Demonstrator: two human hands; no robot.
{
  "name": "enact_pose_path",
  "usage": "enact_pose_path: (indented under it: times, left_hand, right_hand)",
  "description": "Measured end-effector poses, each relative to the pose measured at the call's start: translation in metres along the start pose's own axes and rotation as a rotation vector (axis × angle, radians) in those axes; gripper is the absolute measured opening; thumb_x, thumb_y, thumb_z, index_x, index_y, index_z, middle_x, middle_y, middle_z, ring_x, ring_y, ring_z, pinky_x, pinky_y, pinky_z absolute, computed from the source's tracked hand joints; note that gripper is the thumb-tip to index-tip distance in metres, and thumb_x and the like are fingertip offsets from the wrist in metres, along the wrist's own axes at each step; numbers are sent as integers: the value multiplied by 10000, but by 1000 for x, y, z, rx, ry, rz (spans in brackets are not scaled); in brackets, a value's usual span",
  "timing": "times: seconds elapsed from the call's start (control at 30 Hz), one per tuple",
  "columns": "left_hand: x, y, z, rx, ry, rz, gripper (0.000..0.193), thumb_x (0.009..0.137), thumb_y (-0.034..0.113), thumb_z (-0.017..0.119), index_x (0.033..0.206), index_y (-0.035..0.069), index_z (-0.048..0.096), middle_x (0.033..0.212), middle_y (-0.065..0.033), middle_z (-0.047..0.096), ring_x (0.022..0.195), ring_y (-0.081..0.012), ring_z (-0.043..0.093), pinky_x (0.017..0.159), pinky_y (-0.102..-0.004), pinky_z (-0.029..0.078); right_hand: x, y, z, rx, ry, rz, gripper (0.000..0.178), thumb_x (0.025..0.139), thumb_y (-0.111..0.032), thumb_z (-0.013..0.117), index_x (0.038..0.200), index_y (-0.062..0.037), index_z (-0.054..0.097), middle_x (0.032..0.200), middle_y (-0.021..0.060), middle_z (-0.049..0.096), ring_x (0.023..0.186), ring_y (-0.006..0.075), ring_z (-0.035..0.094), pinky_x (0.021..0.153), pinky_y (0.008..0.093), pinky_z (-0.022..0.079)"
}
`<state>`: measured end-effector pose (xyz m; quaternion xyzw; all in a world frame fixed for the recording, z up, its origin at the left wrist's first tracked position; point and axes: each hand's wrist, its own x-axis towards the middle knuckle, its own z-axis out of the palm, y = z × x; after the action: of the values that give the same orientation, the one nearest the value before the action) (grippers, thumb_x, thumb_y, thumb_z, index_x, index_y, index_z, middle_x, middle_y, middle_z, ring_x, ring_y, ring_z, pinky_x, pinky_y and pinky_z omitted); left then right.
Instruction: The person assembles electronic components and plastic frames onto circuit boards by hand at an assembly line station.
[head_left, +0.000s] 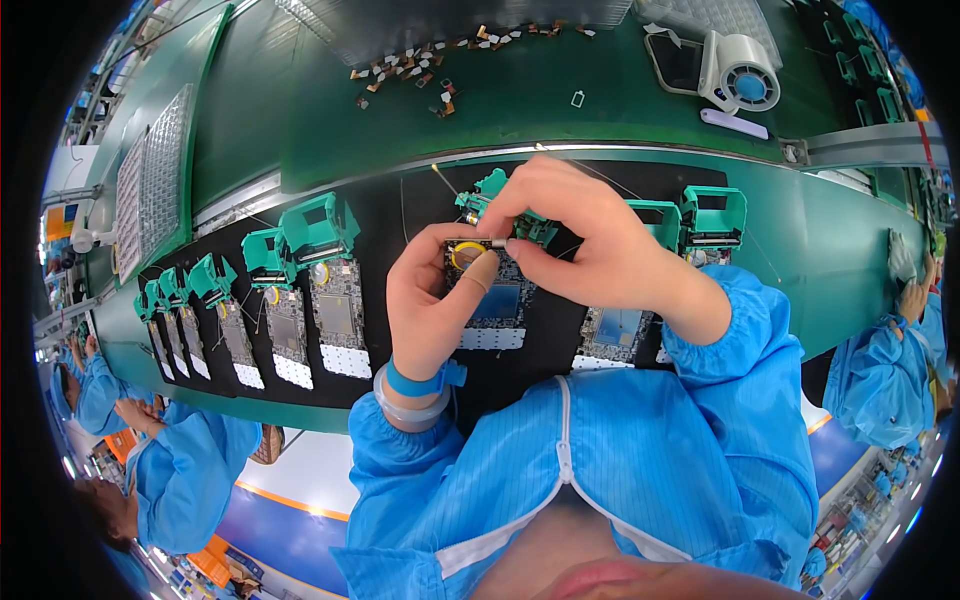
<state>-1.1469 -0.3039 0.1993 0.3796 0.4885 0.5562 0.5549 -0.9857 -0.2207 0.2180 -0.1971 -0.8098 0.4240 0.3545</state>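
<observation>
In front of my chest, my left hand (430, 295) grips a circuit board (498, 305) by its left side, its thumb, wrapped in a tan cover, lying across the face. A round part with a yellow ring (467, 254) shows beside that thumb. My right hand (590, 235) is closed in a pinch at the board's upper edge, around a small silvery piece (500, 243); what exactly the fingertips hold is partly hidden. Behind the fingers is a green plastic frame (490, 187) with thin wires. A blue band (418, 383) circles my left wrist.
Several similar boards (338, 312) with green frames lie on the black mat (390, 215) to the left, and more to the right (615, 330). Beyond the metal rail are scattered small flexible parts (430, 65), a white fan (745, 85) and clear trays (160, 185). Co-workers in blue sit at both sides.
</observation>
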Motion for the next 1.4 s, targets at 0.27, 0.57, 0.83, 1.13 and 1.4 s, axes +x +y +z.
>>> enact_pose_path:
  times: [0.27,0.57,0.83,1.13,1.4]
  left_hand:
    - [-2,-4,2,24,17,72,135,822,-22,632,940,-10,568,804,-12,596,734,-39,537,641,-162,415]
    - [3,3,-10,7,117,5,285,781,-65,658,1015,-14,503,824,-35,612,715,-44,543,614,-162,419]
    - [3,-1,-12,99,98,-204,330,775,-14,677,1016,5,452,770,-55,647,636,-49,550,527,-163,391]
    - [-21,31,32,629,235,198,296,780,60,704,1003,5,516,764,-53,574,609,-112,539,569,-227,449]
    - [-21,-20,94,1139,-308,27,577,649,345,783,955,-55,503,843,-193,584,782,-337,589,634,-417,473]
  right_hand:
    - [-9,-1,13,171,41,187,428,668,117,564,1064,-41,535,868,51,538,849,170,542,829,310,438]
    - [57,9,-17,28,-43,314,164,838,-87,572,993,-46,608,829,27,590,833,132,570,755,269,450]
    - [92,94,2,-763,13,132,136,723,-157,650,828,-72,634,802,89,627,850,295,570,744,410,459]
    - [45,26,-38,-383,112,182,171,765,-184,665,780,-32,588,666,85,581,599,236,556,567,333,439]
    - [-43,1,-54,24,235,406,67,863,-69,603,888,-18,569,787,42,635,697,89,597,603,232,468]
